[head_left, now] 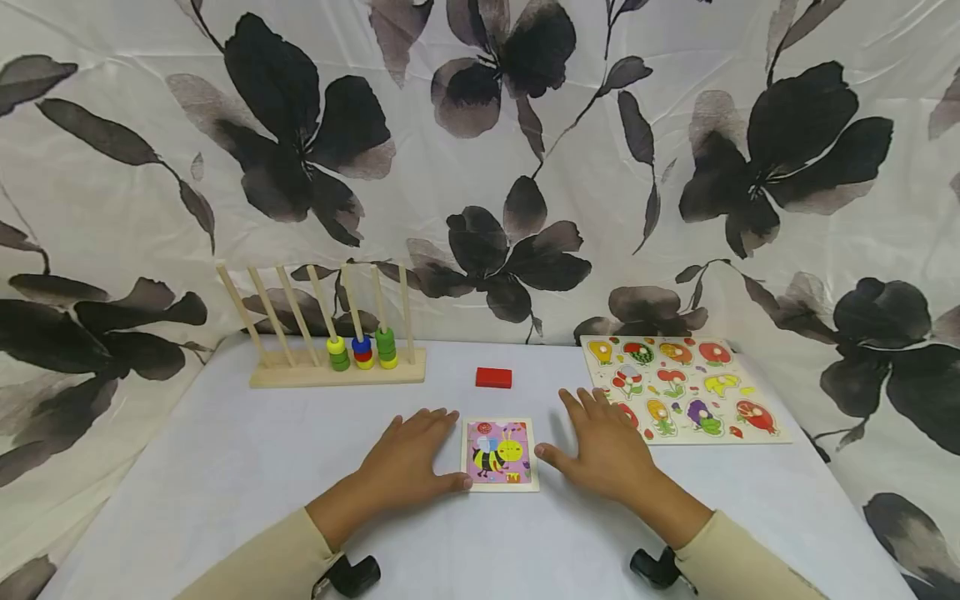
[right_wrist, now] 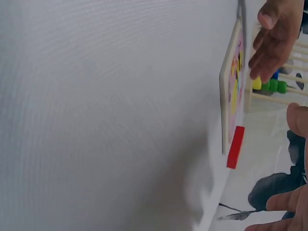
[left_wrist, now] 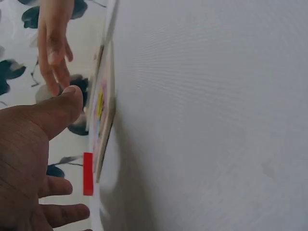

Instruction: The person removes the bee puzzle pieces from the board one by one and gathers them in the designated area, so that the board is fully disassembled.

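A white cloth (head_left: 637, 50) printed with dark flowers hangs behind a white table (head_left: 300, 467). From the near side, the left hand (head_left: 408, 457) and right hand (head_left: 607, 450) extend, fingers spread and gripping nothing. Between them a bee puzzle (head_left: 498, 454) lies flat: square, pale-rimmed, showing a yellow-and-black striped bee on pink. A red block (head_left: 493, 378) lies beyond.

I log the bee board (head_left: 498, 454) as pink with a yellow bee (head_left: 510, 451) striped black. The block (head_left: 493, 378) reads plain red to me, the rings (head_left: 362, 344) yellow, green, blue, red; black-grey flowers (head_left: 798, 104) pattern the white backdrop (head_left: 480, 171)
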Tool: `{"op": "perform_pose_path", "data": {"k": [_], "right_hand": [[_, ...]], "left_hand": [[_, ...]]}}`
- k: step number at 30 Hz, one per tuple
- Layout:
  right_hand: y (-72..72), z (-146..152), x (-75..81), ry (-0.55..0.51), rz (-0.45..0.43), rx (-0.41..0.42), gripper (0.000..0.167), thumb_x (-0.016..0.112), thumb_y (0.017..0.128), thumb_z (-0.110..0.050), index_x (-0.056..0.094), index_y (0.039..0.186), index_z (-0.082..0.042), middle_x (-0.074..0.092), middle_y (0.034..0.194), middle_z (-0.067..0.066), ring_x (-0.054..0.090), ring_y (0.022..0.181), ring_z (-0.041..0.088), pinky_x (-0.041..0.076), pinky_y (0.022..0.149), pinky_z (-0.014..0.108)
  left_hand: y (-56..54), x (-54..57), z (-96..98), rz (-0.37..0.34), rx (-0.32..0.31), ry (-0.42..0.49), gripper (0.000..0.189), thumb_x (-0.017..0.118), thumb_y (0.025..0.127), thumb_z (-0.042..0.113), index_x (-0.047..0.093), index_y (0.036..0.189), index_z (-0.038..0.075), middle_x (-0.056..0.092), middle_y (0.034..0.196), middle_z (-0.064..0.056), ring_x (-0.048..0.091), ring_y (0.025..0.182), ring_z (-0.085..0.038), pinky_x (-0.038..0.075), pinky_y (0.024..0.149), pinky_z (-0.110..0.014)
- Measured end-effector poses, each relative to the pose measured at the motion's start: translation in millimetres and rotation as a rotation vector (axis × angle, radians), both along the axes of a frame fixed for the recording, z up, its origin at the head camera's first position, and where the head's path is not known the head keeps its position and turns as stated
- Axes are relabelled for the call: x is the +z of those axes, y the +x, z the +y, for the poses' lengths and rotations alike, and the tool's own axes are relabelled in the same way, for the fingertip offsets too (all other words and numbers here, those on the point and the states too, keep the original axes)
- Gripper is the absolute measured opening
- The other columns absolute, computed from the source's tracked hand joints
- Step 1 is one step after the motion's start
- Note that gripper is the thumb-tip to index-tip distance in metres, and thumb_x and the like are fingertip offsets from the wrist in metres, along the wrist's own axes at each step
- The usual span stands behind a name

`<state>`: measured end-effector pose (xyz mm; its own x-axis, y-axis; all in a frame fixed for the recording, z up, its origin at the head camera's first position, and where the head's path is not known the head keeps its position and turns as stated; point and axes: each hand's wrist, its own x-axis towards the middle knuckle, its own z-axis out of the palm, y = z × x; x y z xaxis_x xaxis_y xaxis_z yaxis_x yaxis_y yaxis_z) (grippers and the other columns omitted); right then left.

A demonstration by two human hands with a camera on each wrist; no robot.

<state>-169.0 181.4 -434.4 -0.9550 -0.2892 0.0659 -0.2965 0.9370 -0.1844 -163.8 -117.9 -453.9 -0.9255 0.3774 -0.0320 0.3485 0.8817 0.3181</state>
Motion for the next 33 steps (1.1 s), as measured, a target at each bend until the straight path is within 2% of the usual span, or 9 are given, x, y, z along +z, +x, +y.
{"op": "perform_pose_path", "data": {"k": [5,11,17,24,33], "right_hand": [[-2.4,-5,-6.0,-0.025,0.001,0.029,0.086,0.066,0.09,-0.064,0.046,0.154,-0.009,0.052,0.149,0.019,0.044,0.14,0.04,0.043,0.106,0.06],[-7.0,-13,-12.7,-0.055,-0.015,0.031,0.065,0.071,0.094,-0.045,0.056,0.147,-0.011,0.058,0.14,0.015,0.052,0.131,0.034,0.052,0.095,0.055],[-13.6,-23,-18.0,-0.097,-0.052,0.036,0.049,0.073,0.094,-0.034,0.064,0.138,-0.014,0.062,0.131,0.01,0.056,0.123,0.029,0.055,0.09,0.048],[-19.6,-32,-22.0,-0.108,-0.09,0.052,0.04,0.074,0.095,-0.027,0.069,0.132,-0.015,0.064,0.124,0.008,0.057,0.118,0.027,0.056,0.089,0.045],[-22.6,-40,-22.9,-0.115,-0.085,0.078,0.028,0.073,0.095,-0.02,0.073,0.123,-0.014,0.064,0.114,0.006,0.057,0.111,0.026,0.056,0.083,0.043]], "left_hand": [[-3.1,-5.4,4.3,-0.008,-0.034,0.061,0.093,0.083,0.077,0.057,0.052,0.15,0.009,0.049,0.153,-0.012,0.037,0.145,-0.04,0.024,0.116,-0.065],[-5.2,-9.6,7.6,-0.05,-0.048,0.099,0.093,0.087,0.074,0.052,0.052,0.15,0.011,0.048,0.155,-0.009,0.032,0.148,-0.04,0.02,0.117,-0.067],[-4.7,-11.3,8.5,-0.055,-0.04,0.085,0.095,0.089,0.073,0.051,0.052,0.151,0.012,0.05,0.154,-0.006,0.029,0.15,-0.04,0.017,0.117,-0.067],[-4.7,-10.8,8.9,-0.056,-0.033,0.078,0.094,0.09,0.072,0.051,0.053,0.149,0.012,0.051,0.153,-0.005,0.03,0.149,-0.038,0.018,0.118,-0.066],[-9.0,-10.3,8.5,-0.055,-0.031,0.058,0.096,0.09,0.07,0.053,0.054,0.149,0.011,0.052,0.152,-0.006,0.032,0.148,-0.038,0.021,0.117,-0.064]]}}
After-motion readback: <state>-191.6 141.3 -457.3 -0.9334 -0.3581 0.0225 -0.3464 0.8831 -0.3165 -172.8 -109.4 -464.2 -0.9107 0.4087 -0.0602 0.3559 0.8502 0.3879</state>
